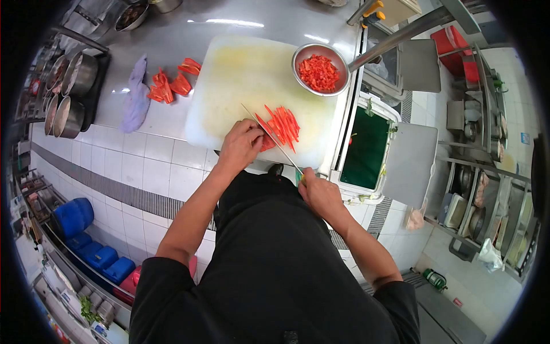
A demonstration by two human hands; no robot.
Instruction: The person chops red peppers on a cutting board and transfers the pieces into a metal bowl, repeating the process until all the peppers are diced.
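My right hand (321, 195) is wrapped round the handle of a kitchen knife (276, 142), whose blade points away from me to the upper left. Beside the blade, the curled fingers of my left hand (241, 144) press a piece of red pepper (267, 143) onto the white cutting board (229, 86). Just right of the blade lie thin red pepper strips (285, 123). A metal bowl (295, 57) of diced red pepper (318, 73) rests at the board's upper right corner. Larger red pepper pieces (162, 89) lie on the steel table left of the board.
A lilac cloth (136, 97) lies on the steel table (166, 43) at the left. To the right of the board stands an open bin with a dark green inside (363, 149). A metal post (401, 37) slants above the bowl. Metal pots (70, 117) stand at far left.
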